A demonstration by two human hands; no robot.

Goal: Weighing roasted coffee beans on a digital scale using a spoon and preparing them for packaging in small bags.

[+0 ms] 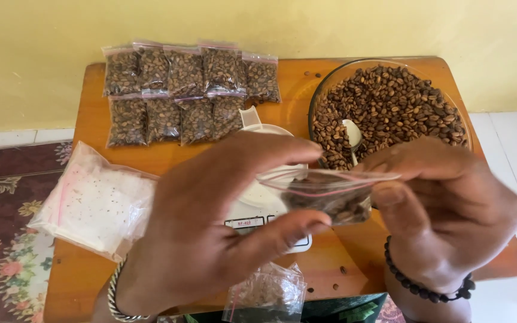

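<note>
A: Hands meet above the tabletop's front edge; left hand [210, 233] and right hand [444, 209] each pinch an end of the small zip bag of coffee beans [330, 194].

B: Best to press evenly along the strip, bag level.

A small clear zip bag [330, 194], partly filled with brown roasted coffee beans, is hanging level above the white scale [258, 203], its pink-lined top edge being stretched sideways from both ends.

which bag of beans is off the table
The small clear bag held between both hands; the other filled bags lie in rows at the table's back.
</note>
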